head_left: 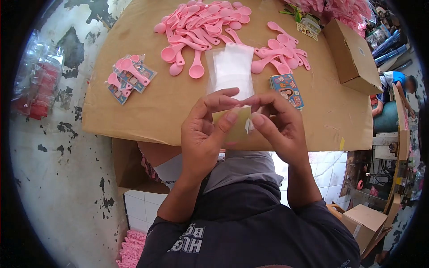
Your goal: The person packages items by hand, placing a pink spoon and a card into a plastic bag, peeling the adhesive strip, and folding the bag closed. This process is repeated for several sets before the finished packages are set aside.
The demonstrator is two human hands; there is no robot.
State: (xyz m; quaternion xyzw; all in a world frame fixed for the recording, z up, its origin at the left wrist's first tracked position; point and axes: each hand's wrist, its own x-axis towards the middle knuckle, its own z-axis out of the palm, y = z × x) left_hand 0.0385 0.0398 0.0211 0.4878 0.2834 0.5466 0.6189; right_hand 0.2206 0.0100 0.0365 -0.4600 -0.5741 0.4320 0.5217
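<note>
Both hands meet at the table's front edge, fingertips close together. Between them is a small clear plastic bag (237, 123), pinched by my left hand (210, 120) and my right hand (279, 127). Just beyond the hands lies a stack of clear bags (232, 67). A stack of blue printed cards (287, 89) rests beside my right hand. Pink spoons form a large pile (201, 24) at the back and a smaller pile (283, 51) to the right. At the left lie packed spoons with cards (129, 76).
An open cardboard box (351, 56) stands on the table's right side. Pink bundles (335, 11) are behind it. At the far right another person (395, 85) leans over. Below right is a closed carton (364, 221); bagged items (40, 80) hang on the left wall.
</note>
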